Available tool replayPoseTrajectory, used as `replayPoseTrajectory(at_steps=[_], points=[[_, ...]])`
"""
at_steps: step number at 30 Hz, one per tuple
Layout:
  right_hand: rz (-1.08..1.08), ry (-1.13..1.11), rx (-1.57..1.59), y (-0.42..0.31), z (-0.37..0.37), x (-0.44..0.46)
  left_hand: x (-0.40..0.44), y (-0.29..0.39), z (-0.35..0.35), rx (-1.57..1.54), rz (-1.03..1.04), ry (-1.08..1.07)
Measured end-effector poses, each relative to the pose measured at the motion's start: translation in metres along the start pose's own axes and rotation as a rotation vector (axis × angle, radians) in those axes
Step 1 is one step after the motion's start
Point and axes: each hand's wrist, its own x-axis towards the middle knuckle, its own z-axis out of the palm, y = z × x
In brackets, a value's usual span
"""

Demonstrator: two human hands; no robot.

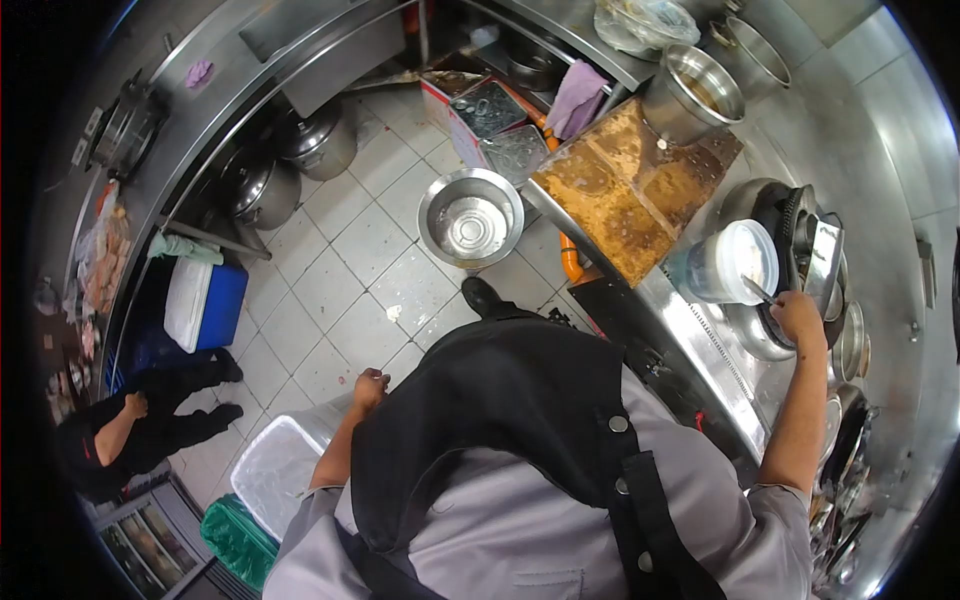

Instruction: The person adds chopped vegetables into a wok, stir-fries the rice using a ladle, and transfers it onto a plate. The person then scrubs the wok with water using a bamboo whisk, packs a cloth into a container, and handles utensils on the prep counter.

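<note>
My right hand point(797, 318) is closed around the thin metal handle point(757, 290) of a utensil. Its other end reaches into a translucent white plastic bucket point(705, 275), so I cannot see what kind of utensil it is. The bucket stands on the steel counter among dark and metal pans. Low at my side, my left hand point(371, 388) is curled closed, with no object visible in it. It hangs near a white bin with a clear liner point(270, 470).
A large steel bowl point(470, 250) is in front of my feet. A stained brown board point(625, 200) on the counter bears a steel pot point(692, 100). Lidded pots point(320, 145) stand under the left bench. Another person point(130, 420) is at the left, near a blue cooler point(208, 305).
</note>
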Motion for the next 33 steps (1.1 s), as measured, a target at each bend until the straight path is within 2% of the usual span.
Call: replayPoseTrajectory(at_steps=[3, 7, 9, 13, 19, 21, 25, 26, 28, 29, 31, 33], points=[[-0.022, -0.012, -0.015, -0.003, 0.0, -0.002, -0.004, 0.049, -0.002, -0.055, -0.079, -0.082], [0.002, 0.005, -0.013, 0.002, 0.004, -0.001, 0.051, 0.066, 0.025, -0.098, -0.042, -0.119], [-0.039, 0.071, -0.041, 0.003, 0.011, 0.0, 0.076, 0.076, 0.036, -0.444, -0.074, -0.195], [-0.003, -0.009, 0.032, -0.004, 0.003, -0.002, 0.111, 0.13, 0.061, -0.598, -0.056, -0.23], [0.076, -0.032, 0.109, -0.022, -0.009, -0.002, 0.185, 0.204, 0.117, -0.841, -0.222, -0.224], [0.125, -0.062, 0.102, -0.027, -0.006, 0.0, 0.212, 0.22, 0.139, -1.042, -0.38, -0.141], [0.204, -0.031, 0.167, -0.026, -0.008, 0.004, 0.259, 0.241, 0.156, -1.295, -0.514, -0.176], [0.239, -0.041, 0.183, -0.025, -0.008, 0.004, 0.267, 0.247, 0.16, -1.281, -0.51, -0.183], [0.251, -0.038, 0.203, -0.017, -0.005, 0.005, 0.271, 0.274, 0.158, -1.138, -0.377, -0.011], [0.246, -0.038, 0.215, -0.012, -0.004, 0.006, 0.277, 0.284, 0.149, -1.341, -0.305, -0.145], [0.246, -0.047, 0.237, 0.0, -0.003, 0.008, 0.305, 0.295, 0.146, -1.422, -0.265, -0.082], [0.242, -0.053, 0.271, 0.002, -0.004, 0.011, 0.308, 0.312, 0.135, -1.342, -0.245, -0.009]])
